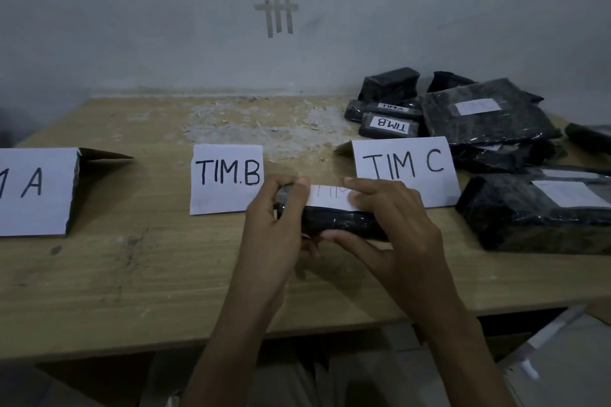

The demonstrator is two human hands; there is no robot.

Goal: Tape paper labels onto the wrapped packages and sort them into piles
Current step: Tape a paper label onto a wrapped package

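Observation:
A small black wrapped package (340, 220) is held just above the wooden table (132, 274), between the TIM.B sign (226, 178) and the TIM C sign (405, 165). A white paper label (329, 198) with faint writing lies along its top. My left hand (274, 225) grips the package's left end, thumb at the label's left edge. My right hand (393, 228) holds the right end, fingers pressing on the label and thumb under the front side. A third sign ending in "A" (33, 188) stands at the far left.
A heap of black wrapped packages (486, 119) fills the back right of the table, some with labels reading TIM A (393, 107) and TIM.B (391, 125). A large black package (535, 215) lies right of the TIM C sign. Strips of tape (277, 10) stick to the wall.

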